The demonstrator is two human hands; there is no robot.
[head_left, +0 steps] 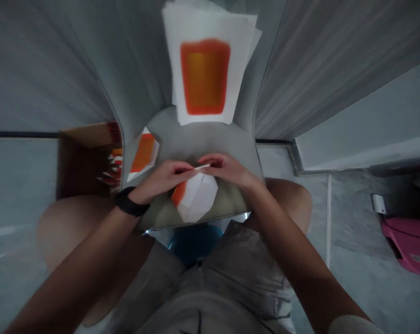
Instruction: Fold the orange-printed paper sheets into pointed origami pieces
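A partly folded sheet of paper (pixel 198 197), white with an orange patch at its left side, lies over the front of the grey chair seat (pixel 203 137). At its far edge, my left hand (pixel 168 176) pinches the paper between thumb and fingers. Close beside it, my right hand (pixel 224 168) grips the same edge, thumb on top. The fingertips of both hands nearly meet, and they partly hide the fold there. Left of my left hand rests a folded paper piece (pixel 143 153), orange and white with pointed ends.
A stack of white sheets (pixel 245 41) with an orange printed block leans on the chair back. On the floor at left, a cardboard box (pixel 86 162) holds several folded orange-and-white pieces. A pink object (pixel 413 241) and a small white device (pixel 378 204) are at far right.
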